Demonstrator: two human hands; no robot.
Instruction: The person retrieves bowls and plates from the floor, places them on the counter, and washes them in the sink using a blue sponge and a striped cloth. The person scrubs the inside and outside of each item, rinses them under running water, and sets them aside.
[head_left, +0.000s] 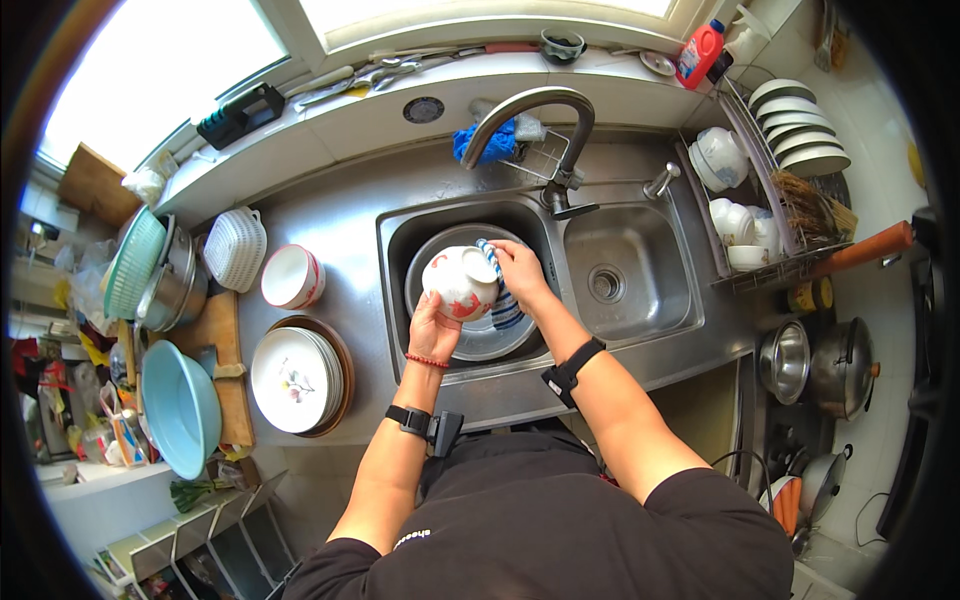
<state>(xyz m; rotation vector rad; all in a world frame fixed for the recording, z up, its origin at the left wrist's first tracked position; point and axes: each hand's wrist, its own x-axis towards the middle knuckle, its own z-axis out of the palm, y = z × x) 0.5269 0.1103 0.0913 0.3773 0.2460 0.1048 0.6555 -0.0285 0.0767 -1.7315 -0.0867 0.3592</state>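
Over the left basin of a steel double sink (480, 382), my left hand (436, 330) grips a white bowl with red patterns (454, 281). The bowl is tilted, its foot ring turned up and towards the right. My right hand (521, 274) pinches a blue-and-white striped cloth (508, 309) against the bowl near its foot. Part of the cloth hangs down below the fingers. Beneath both hands a round metal basin (480, 351) sits in the sink. The inside of the bowl is hidden from me.
On the left counter stand stacked bowls (289, 276), a pile of plates (294, 379) and a white plastic basket (236, 247). A blue plastic basin (181, 409) leans farther left. The faucet (581, 142) arches behind the sink. At right is a dish rack (765, 180) with plates and bowls.
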